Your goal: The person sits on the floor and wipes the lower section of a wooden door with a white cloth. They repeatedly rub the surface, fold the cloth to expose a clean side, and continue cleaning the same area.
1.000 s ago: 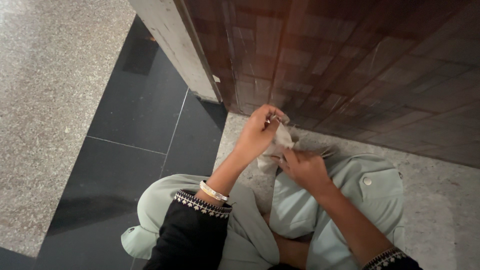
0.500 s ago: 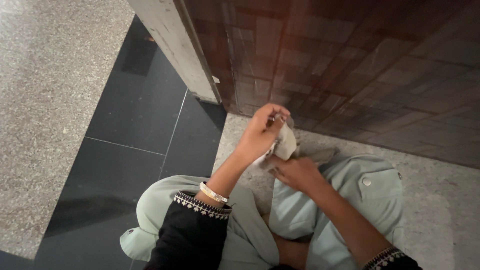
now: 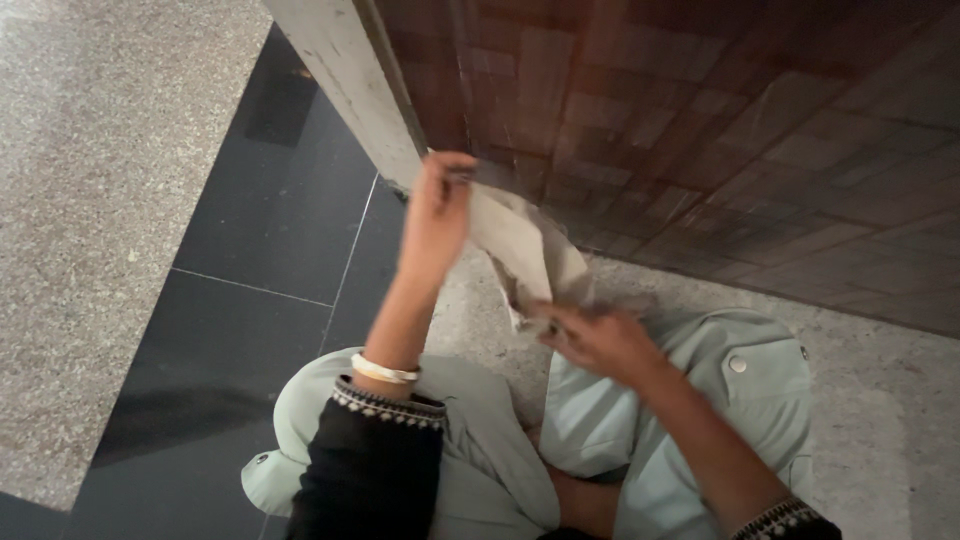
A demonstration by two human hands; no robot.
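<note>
**Entry: pale cloth stretched between 2 hands**

Item 1, cloth point(image 3: 525, 250): we log a pale beige piece of fabric or paper-like material, held in the air in front of the brown patterned wall point(image 3: 700, 120), above the speckled stone floor point(image 3: 470, 320). Its long axis runs diagonally, from upper left down to lower right.

Item 2, left hand point(image 3: 438, 205): raised, fingers closed in a pinch on the cloth's upper end. A pale bangle point(image 3: 385, 371) sits at the wrist, above a black sleeve point(image 3: 370, 460) with a patterned cuff.

Item 3, right hand point(image 3: 595, 340): lower and nearer to us, fingers curled around the cloth's lower end, just above the light green trousers point(image 3: 700, 400).

Relation: we note the cloth lies between both hands; each grips 1 end, the left farther and higher, the right nearer and lower.

Surroundings: dark tiles point(image 3: 260, 250) lie to the left.
</note>
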